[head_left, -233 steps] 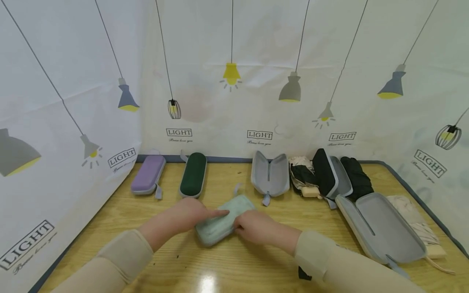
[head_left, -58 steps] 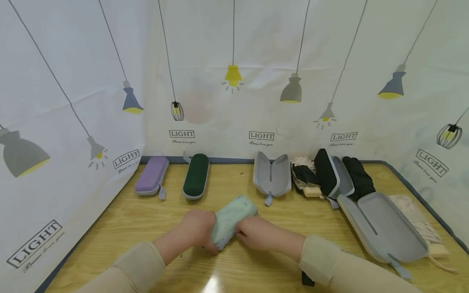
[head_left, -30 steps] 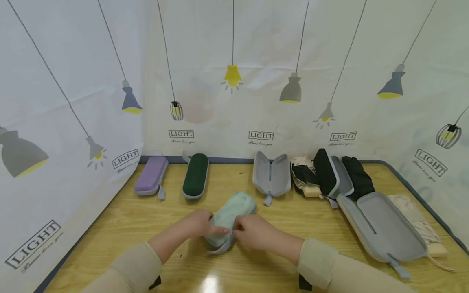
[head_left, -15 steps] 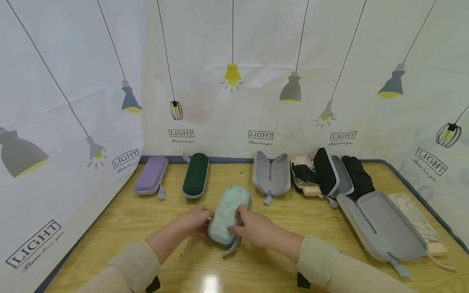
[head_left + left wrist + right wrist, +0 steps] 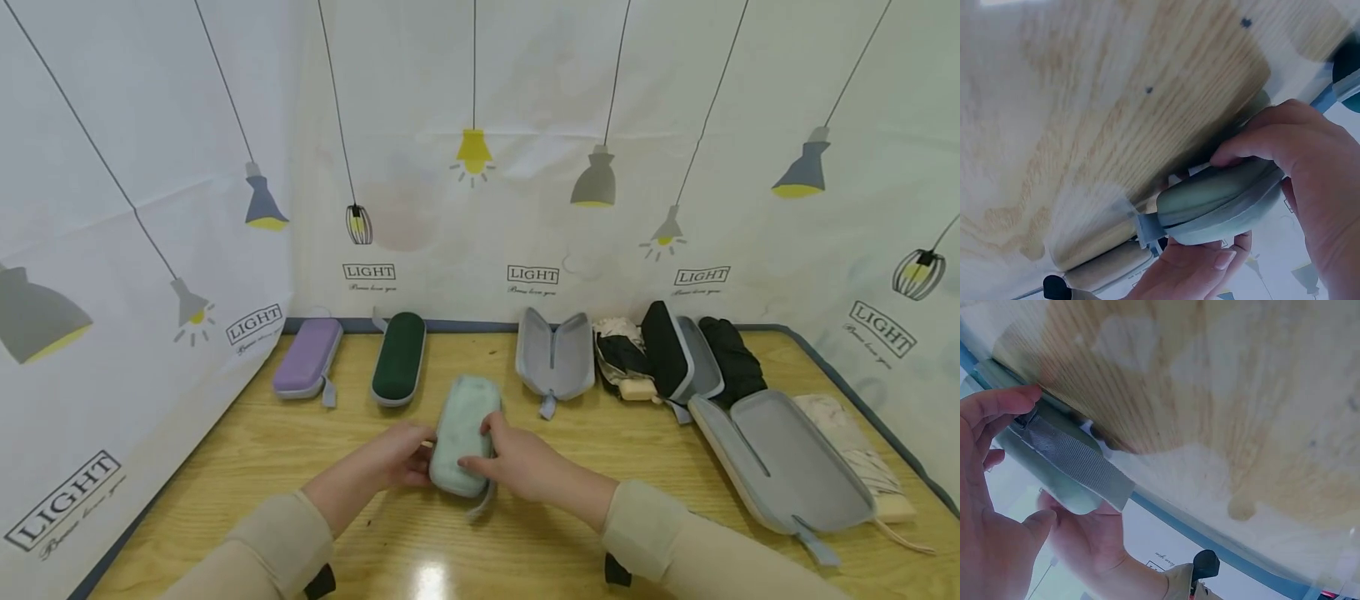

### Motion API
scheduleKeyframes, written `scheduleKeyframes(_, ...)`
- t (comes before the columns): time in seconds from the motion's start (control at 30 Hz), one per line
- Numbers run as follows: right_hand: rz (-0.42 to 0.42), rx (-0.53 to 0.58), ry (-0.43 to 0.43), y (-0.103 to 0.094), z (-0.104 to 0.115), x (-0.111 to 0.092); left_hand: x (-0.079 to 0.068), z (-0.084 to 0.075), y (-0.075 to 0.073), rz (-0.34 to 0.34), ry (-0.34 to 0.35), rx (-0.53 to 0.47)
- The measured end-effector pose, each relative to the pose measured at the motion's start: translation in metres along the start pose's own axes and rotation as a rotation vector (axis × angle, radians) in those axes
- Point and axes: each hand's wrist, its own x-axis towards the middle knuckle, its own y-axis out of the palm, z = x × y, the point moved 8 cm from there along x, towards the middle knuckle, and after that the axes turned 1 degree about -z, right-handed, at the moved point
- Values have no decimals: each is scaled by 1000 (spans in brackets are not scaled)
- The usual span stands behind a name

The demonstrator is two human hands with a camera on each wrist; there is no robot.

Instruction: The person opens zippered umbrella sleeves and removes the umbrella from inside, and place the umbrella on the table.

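Note:
Between both hands, in the head view, a mint-green zip case [image 5: 454, 433] stands slightly tilted over the wooden table. My left hand [image 5: 401, 456] grips its left side, with the thumb and fingers bent around the edge. On the right side my right hand [image 5: 525, 463] holds it, thumb on the top face and fingers along the edge. A grey fabric pull tab [image 5: 1075, 453] hangs from the zip slider in the right wrist view, under the right fingers. The left wrist view shows the rounded end of the case, with its two halves meeting along the seam.
A purple case [image 5: 306, 357] and a dark green case [image 5: 399, 357] lie at the back left. An open grey-lined case [image 5: 555, 357], an open black case [image 5: 663, 354], a black bundle [image 5: 731, 362] and a large open case [image 5: 802, 467] stand rightward. Beside the last lies a beige bundle [image 5: 855, 450].
The mint-green case has turned from a slant to pointing nearly straight away from me. My left hand has gone from its top to its left side; the pull tab now hangs at the near end.

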Motion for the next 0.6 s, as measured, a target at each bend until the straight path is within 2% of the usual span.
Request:
scheduleKeyframes(0.27, -7, -7, 4, 2, 3, 3, -3, -4, 6, 33, -14, -75)
scheduleKeyframes(0.43, 12, -30, 34, 2, 3, 2, -4, -8, 7, 43, 9, -50)
scheduleKeyframes(0.6, -8, -81, 43, -3, 4, 1, -4, -11, 6, 47, 38, -24)
